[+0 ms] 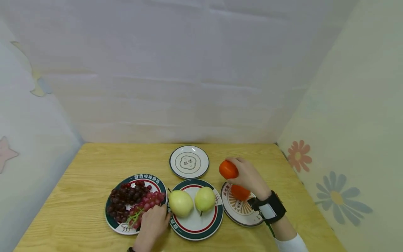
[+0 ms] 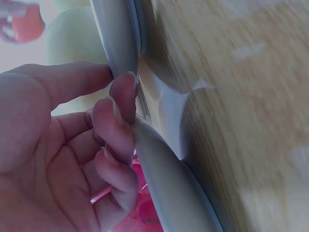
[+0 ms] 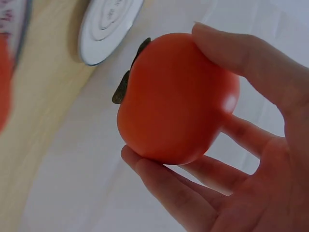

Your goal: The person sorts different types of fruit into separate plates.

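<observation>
My right hand (image 1: pixel 249 177) holds a persimmon (image 1: pixel 228 169) above the right-hand plate. Close up in the right wrist view, thumb and fingers grip the smooth orange-red persimmon (image 3: pixel 176 99), its dark leafy cap facing away from the palm. A second persimmon (image 1: pixel 240 192) lies on the sunburst-patterned plate (image 1: pixel 248 219), partly hidden by the wrist. My left hand (image 1: pixel 154 223) rests low between the grape plate (image 1: pixel 114 224) and the pear plate (image 1: pixel 201 235). In the left wrist view its loosely bent fingers (image 2: pixel 113 125) touch the plate rims.
Dark grapes (image 1: pixel 121 199) and red grapes (image 1: pixel 150 201) fill the left plate. Two pale pears, a left pear (image 1: pixel 181 203) and a right pear (image 1: pixel 204 199), sit on the middle plate. A small bare plate (image 1: pixel 189 162) stands behind it on the wooden table (image 1: pixel 94 164). Walls border the back and sides.
</observation>
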{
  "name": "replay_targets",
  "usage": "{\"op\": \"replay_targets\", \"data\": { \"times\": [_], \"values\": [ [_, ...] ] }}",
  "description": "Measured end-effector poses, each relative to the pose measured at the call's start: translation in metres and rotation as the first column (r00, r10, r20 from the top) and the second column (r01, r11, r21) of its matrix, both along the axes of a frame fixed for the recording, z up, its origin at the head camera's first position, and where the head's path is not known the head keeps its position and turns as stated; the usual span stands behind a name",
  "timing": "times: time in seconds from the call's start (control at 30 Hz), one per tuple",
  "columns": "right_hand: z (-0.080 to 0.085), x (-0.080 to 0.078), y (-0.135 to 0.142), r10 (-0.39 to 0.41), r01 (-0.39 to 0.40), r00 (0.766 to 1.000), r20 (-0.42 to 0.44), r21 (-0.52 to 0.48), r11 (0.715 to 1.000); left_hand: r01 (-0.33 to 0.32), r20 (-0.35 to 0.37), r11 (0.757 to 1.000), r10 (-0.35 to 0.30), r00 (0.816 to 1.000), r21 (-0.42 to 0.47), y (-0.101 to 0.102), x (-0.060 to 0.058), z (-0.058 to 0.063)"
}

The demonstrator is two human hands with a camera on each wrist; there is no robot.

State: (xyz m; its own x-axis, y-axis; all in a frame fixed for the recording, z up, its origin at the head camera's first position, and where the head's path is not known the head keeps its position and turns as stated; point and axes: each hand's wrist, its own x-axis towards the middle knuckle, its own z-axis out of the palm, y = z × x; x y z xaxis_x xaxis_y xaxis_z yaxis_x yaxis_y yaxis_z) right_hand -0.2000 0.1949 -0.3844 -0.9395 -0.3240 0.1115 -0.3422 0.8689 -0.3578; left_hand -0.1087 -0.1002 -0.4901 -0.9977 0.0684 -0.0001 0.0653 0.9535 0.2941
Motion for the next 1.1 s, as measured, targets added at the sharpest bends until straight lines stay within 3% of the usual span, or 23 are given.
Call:
{"op": "replay_targets", "data": {
  "times": [0.3,0.47,0.77,1.1],
  "values": [
    [-0.032,0.051,0.033,-0.112,0.109,0.992,0.06,0.048,0.993,-0.003,-0.032,1.0,0.003,0.999,0.0,-0.002,0.0,0.001],
    [-0.047,0.07,0.041,-0.162,0.154,0.979,0.122,0.076,0.985,0.005,-0.072,1.0,-0.006,0.997,-0.013,-0.003,0.001,0.002],
    [-0.077,0.079,0.049,-0.219,0.213,0.964,0.149,0.054,0.976,0.001,-0.032,1.0,-0.001,0.999,-0.006,-0.003,0.001,0.003],
    [-0.086,0.082,0.051,-0.27,0.26,0.949,0.161,0.084,0.962,0.009,-0.04,1.0,-0.009,0.999,-0.006,-0.001,0.002,0.001]
  ]
}}
